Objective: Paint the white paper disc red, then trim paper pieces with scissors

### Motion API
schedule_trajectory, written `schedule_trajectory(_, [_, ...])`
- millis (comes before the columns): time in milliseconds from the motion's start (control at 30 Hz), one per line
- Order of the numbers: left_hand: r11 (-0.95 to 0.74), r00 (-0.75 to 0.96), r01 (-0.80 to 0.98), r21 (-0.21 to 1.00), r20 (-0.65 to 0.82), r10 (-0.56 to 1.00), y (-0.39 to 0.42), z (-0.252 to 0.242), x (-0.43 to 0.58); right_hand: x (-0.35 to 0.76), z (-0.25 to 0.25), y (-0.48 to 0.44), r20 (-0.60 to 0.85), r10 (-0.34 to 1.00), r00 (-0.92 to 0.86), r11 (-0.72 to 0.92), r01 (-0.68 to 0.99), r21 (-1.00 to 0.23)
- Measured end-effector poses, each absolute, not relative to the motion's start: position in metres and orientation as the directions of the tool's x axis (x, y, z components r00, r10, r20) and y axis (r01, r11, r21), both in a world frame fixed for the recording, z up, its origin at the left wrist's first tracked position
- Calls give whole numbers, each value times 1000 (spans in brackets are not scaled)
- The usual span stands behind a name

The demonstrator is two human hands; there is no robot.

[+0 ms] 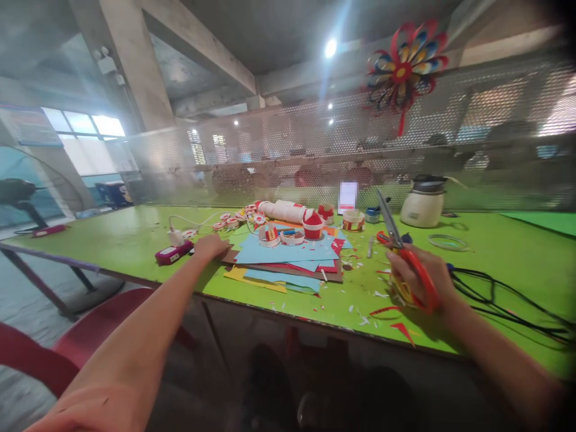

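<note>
In my right hand [416, 279] is a pair of scissors [418, 273] with red-orange handles. Its metal blades point up and away over the table. My left hand [210, 247] is at the left end of a brown cardboard sheet [335, 276], which lies under light blue paper [265, 249] and red paper. Blur hides whether those fingers grip the cardboard or only rest on it. Paper tubs, one a red-and-white tub [313, 225], stand on the stack. Yellow paper [254, 281] sticks out at the front.
The green table [135, 231] carries paper scraps [360, 318], a dark pink box [173, 253], white paper rolls [283, 211], a lit phone [347, 197], a white kettle [422, 204] and a black cable [504, 294]. A red chair [99, 324] stands at left; mesh [288, 138] rises behind.
</note>
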State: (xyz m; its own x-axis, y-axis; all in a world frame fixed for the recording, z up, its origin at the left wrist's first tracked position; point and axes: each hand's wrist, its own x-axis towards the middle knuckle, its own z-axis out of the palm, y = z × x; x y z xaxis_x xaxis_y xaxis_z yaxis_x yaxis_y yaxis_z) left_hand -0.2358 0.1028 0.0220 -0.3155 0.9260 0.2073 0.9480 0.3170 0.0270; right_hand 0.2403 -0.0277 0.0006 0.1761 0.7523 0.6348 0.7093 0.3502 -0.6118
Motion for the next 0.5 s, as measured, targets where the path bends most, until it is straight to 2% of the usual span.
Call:
schedule_trajectory(167, [292,-300,953,86,435,849,87,44,-209,240,-2,-26,645,745,170,389,675,-627])
schedule_trajectory(233, [229,-255,967,115,507,823,85,53,-187,240,-2,-25,661,733,162,402,681,-612])
schedule_trajectory(367, [6,-80,991,131,567,820,95,59,-126,240,-3,-24,662,732,164,402,681,-612])
schedule_trajectory(500, [-236,138,965,111,549,824,104,47,-65,241,-5,-23,678,719,151,417,687,-596])
